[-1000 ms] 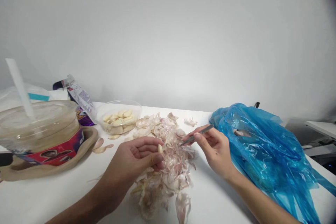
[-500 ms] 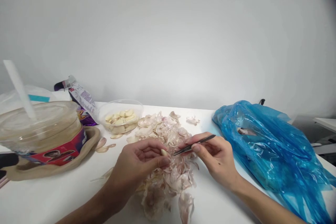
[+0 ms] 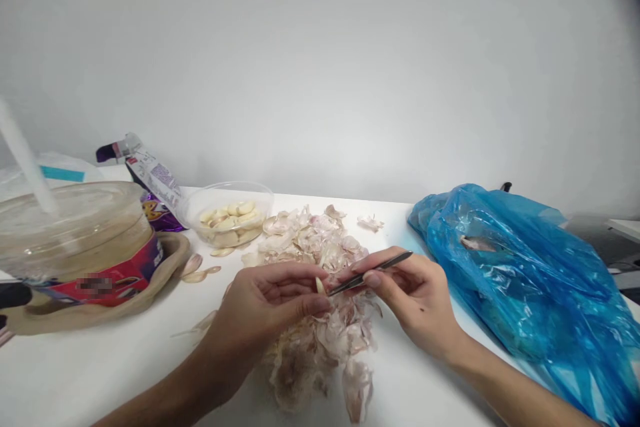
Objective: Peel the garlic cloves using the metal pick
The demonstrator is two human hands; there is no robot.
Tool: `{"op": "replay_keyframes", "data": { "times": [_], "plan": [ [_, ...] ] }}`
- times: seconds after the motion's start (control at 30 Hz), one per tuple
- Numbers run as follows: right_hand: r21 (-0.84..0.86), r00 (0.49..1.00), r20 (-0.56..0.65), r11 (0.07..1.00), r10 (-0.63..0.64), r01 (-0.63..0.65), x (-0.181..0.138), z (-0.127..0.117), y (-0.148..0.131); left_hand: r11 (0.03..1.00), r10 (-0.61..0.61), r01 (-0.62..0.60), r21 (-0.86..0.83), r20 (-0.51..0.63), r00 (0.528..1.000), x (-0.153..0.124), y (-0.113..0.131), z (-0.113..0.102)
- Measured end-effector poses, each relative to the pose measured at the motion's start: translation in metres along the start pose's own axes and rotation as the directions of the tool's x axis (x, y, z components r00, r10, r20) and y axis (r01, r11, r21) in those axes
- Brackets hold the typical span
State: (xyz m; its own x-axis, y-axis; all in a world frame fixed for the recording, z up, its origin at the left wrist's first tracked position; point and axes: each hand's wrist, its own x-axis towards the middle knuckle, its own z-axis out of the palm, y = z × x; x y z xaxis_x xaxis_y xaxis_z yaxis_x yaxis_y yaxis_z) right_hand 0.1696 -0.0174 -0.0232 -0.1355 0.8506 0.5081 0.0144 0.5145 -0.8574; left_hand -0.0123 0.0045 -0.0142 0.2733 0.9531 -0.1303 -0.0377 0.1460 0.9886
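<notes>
Between the thumb and fingers of my left hand (image 3: 273,300) is a small pale garlic clove (image 3: 320,285), its tip sticking up. My right hand (image 3: 415,297) pinches slim dark metal tweezers (image 3: 383,265); their pointed end reaches the side of the clove. Whether the tip touches it I cannot tell. Below and behind both hands spreads a heap of papery garlic skins (image 3: 320,240). A clear plastic bowl (image 3: 187,213) behind my left hand holds several peeled cloves (image 3: 235,217). A few unpeeled cloves (image 3: 193,265) lie on the white table (image 3: 165,347) left of the heap.
On the left, a large lidded drink cup (image 3: 75,233) with a white straw (image 3: 27,160) sits in a cardboard holder (image 3: 173,260). Behind it lies a purple snack packet (image 3: 160,210). A crumpled blue plastic bag (image 3: 515,280) covers the right side. A plain wall (image 3: 320,67) stands behind.
The view has shifted slightly. The clove now stands more upright in my left fingers and shows more of its length. Both hands keep their grips, the tweezers' tip still beside the clove.
</notes>
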Motion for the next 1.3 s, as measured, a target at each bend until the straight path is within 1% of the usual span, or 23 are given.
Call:
{"op": "replay_keyframes", "data": {
  "times": [0.1,0.23,0.47,0.6,0.7,0.87,0.97,1.03,1.07,1.13,1.17,1.23,1.3],
  "plan": [
    [-0.041,1.0,-0.011,0.999,0.012,-0.013,-0.001,0.001,-0.001,1.0,-0.009,0.01,-0.006,0.029,1.0,0.0,-0.004,0.001],
    [-0.084,1.0,-0.015,0.996,-0.017,0.015,0.0,0.0,-0.001,0.999,-0.006,0.008,-0.034,0.071,0.997,0.001,-0.008,0.001],
    [-0.136,0.998,0.02,0.989,-0.059,0.062,0.001,-0.001,0.0,0.992,0.0,0.012,-0.123,0.098,0.995,0.0,-0.009,0.001],
    [-0.171,0.997,0.027,0.982,-0.076,0.08,0.002,-0.003,-0.001,0.987,-0.016,0.034,-0.158,0.113,0.993,0.0,-0.007,0.002],
    [-0.181,0.997,0.01,0.98,-0.078,0.079,0.002,-0.005,-0.001,0.984,-0.023,0.042,-0.171,0.114,0.993,0.0,-0.006,0.001],
    [-0.124,0.999,-0.041,0.992,-0.035,0.029,0.003,-0.006,0.001,0.979,-0.026,0.049,-0.198,0.12,0.992,0.004,-0.012,0.0],
    [-0.195,0.995,-0.077,0.98,-0.063,0.047,0.002,-0.007,0.003,0.978,-0.03,0.051,-0.202,0.107,0.994,0.008,-0.019,0.001],
    [-0.294,0.987,-0.072,0.949,-0.144,0.117,0.001,-0.008,0.004,0.981,-0.034,0.05,-0.187,0.088,0.996,0.011,-0.022,0.001],
    [-0.357,0.976,-0.065,0.918,-0.208,0.172,0.001,-0.008,0.004,0.983,-0.031,0.045,-0.179,0.081,0.996,0.012,-0.024,0.0],
    [-0.461,0.935,-0.007,0.831,-0.354,0.311,0.0,-0.01,0.006,0.987,-0.022,0.031,-0.157,0.062,0.998,0.012,-0.024,-0.001],
    [-0.5,0.919,0.022,0.791,-0.394,0.352,0.001,-0.011,0.007,0.989,-0.013,0.021,-0.147,0.055,0.998,0.012,-0.024,-0.003],
    [-0.577,0.884,0.108,0.696,-0.454,0.427,0.002,-0.012,0.01,0.994,0.023,-0.017,-0.106,0.06,0.998,0.008,-0.022,-0.006],
    [-0.625,0.868,0.205,0.622,-0.452,0.472,0.004,-0.014,0.012,0.995,0.102,-0.102,-0.005,0.082,0.991,0.004,-0.021,-0.008]
  ]
}}
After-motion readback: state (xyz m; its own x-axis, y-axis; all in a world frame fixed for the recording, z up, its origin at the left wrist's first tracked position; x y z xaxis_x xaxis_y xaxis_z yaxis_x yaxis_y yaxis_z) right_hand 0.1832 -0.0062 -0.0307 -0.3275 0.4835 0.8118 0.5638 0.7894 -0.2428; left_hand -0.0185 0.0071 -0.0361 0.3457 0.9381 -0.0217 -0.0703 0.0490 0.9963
